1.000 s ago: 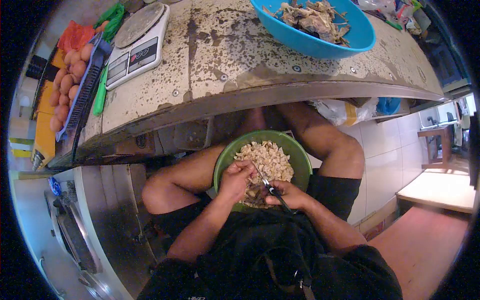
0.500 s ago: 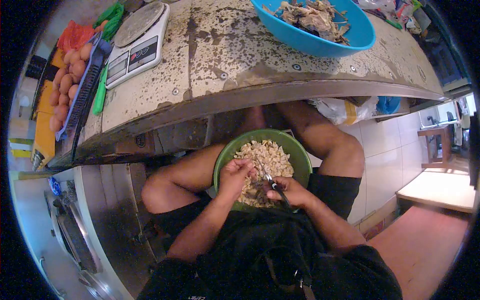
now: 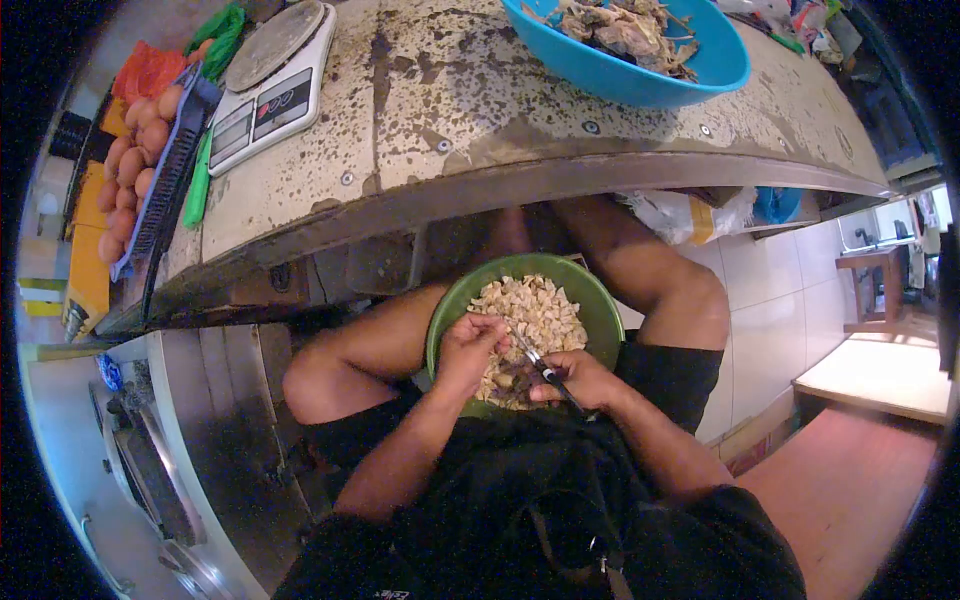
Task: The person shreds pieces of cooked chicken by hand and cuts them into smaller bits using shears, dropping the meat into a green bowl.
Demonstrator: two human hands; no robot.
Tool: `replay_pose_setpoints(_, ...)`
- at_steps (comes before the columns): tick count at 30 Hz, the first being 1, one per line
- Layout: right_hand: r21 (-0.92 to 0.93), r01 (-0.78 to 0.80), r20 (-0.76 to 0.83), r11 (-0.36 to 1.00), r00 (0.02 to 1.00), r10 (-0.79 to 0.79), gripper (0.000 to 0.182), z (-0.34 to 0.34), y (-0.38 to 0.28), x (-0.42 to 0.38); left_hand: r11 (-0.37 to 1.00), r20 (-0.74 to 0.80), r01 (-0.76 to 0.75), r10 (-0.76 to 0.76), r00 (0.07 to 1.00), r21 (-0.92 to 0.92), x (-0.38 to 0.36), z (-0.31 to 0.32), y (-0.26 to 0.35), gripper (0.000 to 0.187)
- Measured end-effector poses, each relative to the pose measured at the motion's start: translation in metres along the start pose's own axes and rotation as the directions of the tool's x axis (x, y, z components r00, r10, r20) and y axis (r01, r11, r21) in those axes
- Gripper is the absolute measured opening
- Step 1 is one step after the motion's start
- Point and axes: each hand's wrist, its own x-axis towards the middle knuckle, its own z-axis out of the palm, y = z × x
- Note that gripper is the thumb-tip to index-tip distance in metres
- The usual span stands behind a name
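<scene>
A green bowl (image 3: 603,318) rests in my lap, holding many small, pale chopped pieces that look like cooked meat (image 3: 535,305). My right hand (image 3: 578,380) grips a knife (image 3: 553,378) with a black handle and a thin, shiny blade pointing up and left over the bowl. Facing it, my left hand (image 3: 472,350) has its thumb and fingers pinched near the blade tip. Whatever sits in that pinch is too small to make out. Darker bits (image 3: 512,382) lie in the near part of the bowl, between my two hands.
Ahead is a worn counter (image 3: 420,120). On it stand a blue basin (image 3: 640,85) with bony meat scraps, a white kitchen scale (image 3: 275,105), a green-handled tool (image 3: 199,180) and a tray of brown eggs (image 3: 130,165). A reddish bench (image 3: 840,490) is at the right.
The knife and my right hand have shifted slightly, and more of the darker bits show between my hands. My left hand stays pinched in nearly the same place.
</scene>
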Motion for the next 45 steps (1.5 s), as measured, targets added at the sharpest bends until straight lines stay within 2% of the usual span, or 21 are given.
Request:
replay_pose_setpoints(2,-0.04,-0.023,-0.023,0.999,0.999,0.022,0.044,-0.002,0.001,0.001,0.993,-0.025,-0.064,0.067,0.997,0.099,-0.001,-0.002,0.001,0.01)
replay_pose_setpoints(3,-0.149,0.027,-0.07,0.988,0.997,-0.038,0.047,-0.005,0.003,0.002,0.993,-0.028,-0.059,0.062,0.998,0.099,0.0,-0.005,0.001,0.01)
replay_pose_setpoints(5,-0.247,0.054,-0.105,0.967,0.991,-0.083,0.05,-0.01,0.01,0.0,0.761,0.015,-0.302,0.359,0.933,0.574,0.001,-0.012,-0.001,0.012)
replay_pose_setpoints(7,-0.415,0.118,-0.187,0.902,0.959,-0.211,0.056,-0.017,0.0,-0.006,0.727,0.05,-0.33,0.378,0.924,0.602,-0.004,-0.017,0.002,0.017)
replay_pose_setpoints(9,-0.318,0.118,-0.109,0.941,0.981,-0.16,0.062,-0.025,-0.015,-0.013,0.264,0.387,-0.519,0.42,0.821,0.813,-0.011,-0.015,0.015,0.021)
replay_pose_setpoints(10,-0.371,0.06,-0.064,0.927,0.994,-0.089,0.063,-0.031,-0.017,-0.016,0.312,0.332,-0.388,0.217,0.918,0.867,-0.013,-0.014,0.01,0.024)
replay_pose_setpoints(11,-0.427,0.005,-0.022,0.904,1.0,-0.016,0.063,-0.034,-0.022,-0.018,0.312,0.332,-0.386,0.215,0.919,0.868,-0.016,-0.011,0.009,0.024)
replay_pose_setpoints(13,-0.487,-0.016,-0.026,0.873,1.0,0.004,0.062,-0.039,-0.036,-0.021,0.018,0.37,-0.372,-0.155,0.916,0.928,-0.024,-0.006,0.008,0.024)
replay_pose_setpoints(14,-0.502,0.005,-0.024,0.865,1.0,-0.02,0.061,-0.044,-0.036,-0.02,-0.033,0.431,-0.44,-0.148,0.89,0.897,-0.028,-0.008,0.003,0.024)
replay_pose_setpoints(17,-0.497,0.102,-0.019,0.862,0.992,-0.128,0.058,-0.056,-0.018,-0.014,-0.138,0.374,-0.412,-0.238,0.896,0.9,-0.029,-0.004,-0.011,0.025)
replay_pose_setpoints(20,-0.234,0.052,-0.025,0.971,0.998,-0.059,0.055,-0.054,-0.03,-0.012,-0.151,0.321,-0.383,-0.322,0.891,0.911,-0.026,0.001,-0.009,0.023)
replay_pose_setpoints(23,-0.397,0.13,-0.019,0.909,0.989,-0.15,0.054,-0.051,-0.022,-0.007,-0.148,0.294,-0.352,-0.311,0.904,0.924,-0.026,0.003,-0.015,0.021)
replay_pose_setpoints(27,-0.399,0.116,0.019,0.91,0.993,-0.119,0.053,-0.049,-0.022,-0.007,-0.153,0.266,-0.331,-0.337,0.903,0.931,-0.021,0.0,-0.024,0.021)
replay_pose_setpoints(29,-0.394,0.125,0.024,0.911,0.992,-0.126,0.05,-0.05,-0.019,-0.004,-0.13,0.218,-0.311,-0.468,0.856,0.942,-0.02,0.004,-0.014,0.021)
replay_pose_setpoints(32,-0.395,0.2,-0.014,0.897,0.975,-0.224,0.047,-0.047,-0.009,0.0,-0.148,0.211,-0.309,-0.463,0.861,0.939,-0.019,-0.001,-0.023,0.022)
replay_pose_setpoints(35,-0.463,0.163,-0.016,0.871,0.981,-0.192,0.045,-0.048,-0.001,0.004,-0.116,0.202,-0.298,-0.507,0.838,0.947,-0.02,0.002,-0.017,0.024)
replay_pose_setpoints(36,-0.559,0.15,-0.035,0.816,0.978,-0.204,0.045,-0.043,-0.014,-0.002,-0.116,0.203,-0.299,-0.503,0.84,0.947,-0.019,-0.001,-0.022,0.024)
replay_pose_setpoints(40,-0.526,0.142,-0.016,0.839,0.984,-0.177,0.047,-0.043,-0.016,-0.001,-0.104,0.24,-0.317,-0.449,0.86,0.943,-0.018,-0.006,-0.031,0.025)
replay_pose_setpoints(42,-0.505,0.198,-0.021,0.84,0.97,-0.241,0.048,-0.043,-0.016,-0.002,-0.106,0.225,-0.299,-0.442,0.868,0.948,-0.019,-0.004,-0.024,0.026)
replay_pose_setpoints(44,-0.487,0.184,-0.057,0.854,0.969,-0.242,0.051,-0.044,-0.005,0.002,-0.052,0.282,-0.307,-0.275,0.919,0.95,-0.022,-0.003,-0.014,0.027)
replay_pose_setpoints(45,-0.465,0.165,-0.096,0.87,0.967,-0.234,0.054,-0.043,-0.004,0.003,-0.053,0.283,-0.308,-0.277,0.919,0.95,-0.022,-0.004,-0.011,0.027)
